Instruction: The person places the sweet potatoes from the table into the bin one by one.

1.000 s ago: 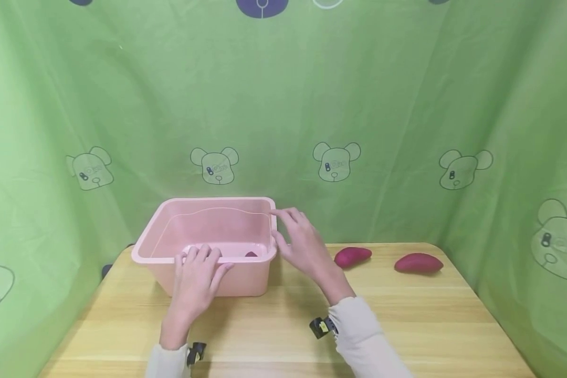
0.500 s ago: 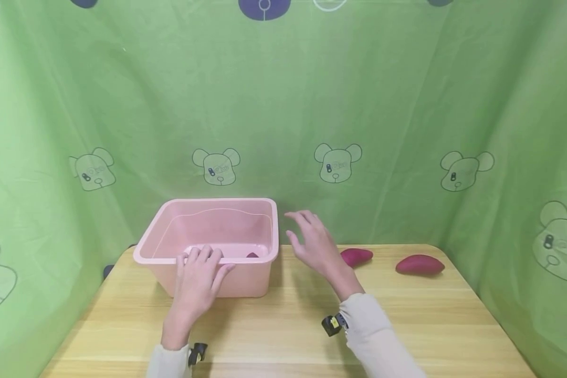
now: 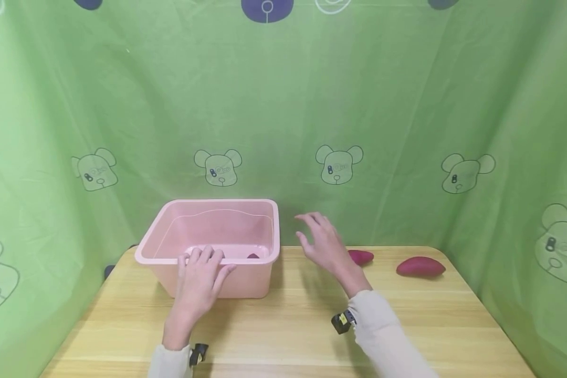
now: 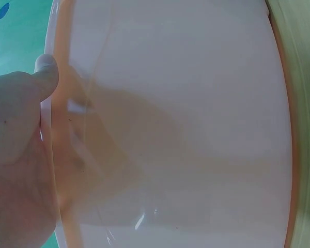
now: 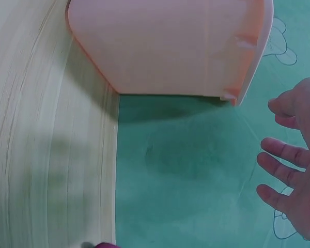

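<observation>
A pink plastic basin (image 3: 250,281) stands on the left half of the wooden table. My left hand (image 3: 197,286) grips its front rim, fingers hooked over the edge; in the left wrist view the thumb (image 4: 47,72) lies at the rim. Inside, the small dark tip of a purple thing (image 3: 253,256) shows; the rest is hidden by the front wall. My right hand (image 3: 326,247) hangs in the air right of the basin, fingers loosely bent, holding nothing. Just behind its wrist lies a purple sweet potato (image 3: 363,257), partly covered. Another sweet potato (image 3: 420,266) lies farther right.
The wooden table (image 3: 283,336) reaches back to a green curtain (image 3: 283,105) printed with bear heads, which also hangs on both sides. In the right wrist view, the table's back edge and the basin's side wall (image 5: 165,51) show.
My right hand has let go of the basin's right rim and moved right, towards the nearer sweet potato. My left hand stays on the front rim.
</observation>
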The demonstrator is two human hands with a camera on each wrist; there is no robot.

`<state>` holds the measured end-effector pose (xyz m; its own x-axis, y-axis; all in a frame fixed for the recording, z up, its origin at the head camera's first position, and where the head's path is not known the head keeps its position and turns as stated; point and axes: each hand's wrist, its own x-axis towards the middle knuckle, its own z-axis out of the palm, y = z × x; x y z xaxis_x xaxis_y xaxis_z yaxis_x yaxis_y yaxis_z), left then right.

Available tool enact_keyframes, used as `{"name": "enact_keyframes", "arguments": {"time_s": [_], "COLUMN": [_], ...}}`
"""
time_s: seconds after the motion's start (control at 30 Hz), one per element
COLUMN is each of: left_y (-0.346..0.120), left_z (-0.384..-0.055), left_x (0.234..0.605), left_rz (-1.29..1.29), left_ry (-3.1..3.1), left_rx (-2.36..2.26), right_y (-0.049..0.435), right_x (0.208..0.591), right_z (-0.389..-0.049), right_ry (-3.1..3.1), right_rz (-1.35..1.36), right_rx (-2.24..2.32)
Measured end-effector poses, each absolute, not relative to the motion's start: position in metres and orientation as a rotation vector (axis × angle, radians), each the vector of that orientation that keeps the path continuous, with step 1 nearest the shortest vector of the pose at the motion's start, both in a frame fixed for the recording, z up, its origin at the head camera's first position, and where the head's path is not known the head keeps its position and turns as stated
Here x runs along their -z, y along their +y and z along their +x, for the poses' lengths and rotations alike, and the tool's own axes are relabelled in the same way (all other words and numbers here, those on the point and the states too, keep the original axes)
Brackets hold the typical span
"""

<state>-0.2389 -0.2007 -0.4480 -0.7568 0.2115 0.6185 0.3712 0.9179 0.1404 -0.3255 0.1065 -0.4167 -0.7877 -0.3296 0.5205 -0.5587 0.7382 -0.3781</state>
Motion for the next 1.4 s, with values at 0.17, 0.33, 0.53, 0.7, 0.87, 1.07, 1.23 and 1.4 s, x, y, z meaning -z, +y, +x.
{"name": "enact_keyframes", "arguments": {"time_s": [0.17,0.33,0.53,0.7,0.87,1.07,1.23,1.4], "left_y": [-0.201,-0.2,-0.2,-0.2,-0.199,-0.198,-0.199,-0.2], "left_z": [-0.24,-0.241,-0.243,-0.243,-0.243,-0.243,-0.241,-0.241], "left_x": [0.448,0.448,0.449,0.449,0.448,0.447,0.448,0.45], "left_rz": [-0.409,-0.409,-0.414,-0.415,-0.414,-0.419,-0.412,-0.399], "left_ry": [-2.455,-2.464,-2.47,-2.472,-2.473,-2.467,-2.466,-2.478], "left_rx": [0.337,0.333,0.336,0.34,0.339,0.347,0.347,0.338], "right_y": [0.117,0.128,0.142,0.154,0.166,0.178,0.186,0.195], "right_x": [0.417,0.42,0.427,0.435,0.442,0.449,0.455,0.461], "right_z": [-0.331,-0.335,-0.34,-0.346,-0.351,-0.354,-0.354,-0.352], "right_ry": [-2.541,-2.553,-2.574,-2.588,-2.615,-2.642,-2.678,-2.703], "right_rz": [0.677,0.675,0.664,0.666,0.656,0.644,0.645,0.651], "right_rx": [-0.724,-0.723,-0.71,-0.694,-0.682,-0.668,-0.641,-0.618]}}
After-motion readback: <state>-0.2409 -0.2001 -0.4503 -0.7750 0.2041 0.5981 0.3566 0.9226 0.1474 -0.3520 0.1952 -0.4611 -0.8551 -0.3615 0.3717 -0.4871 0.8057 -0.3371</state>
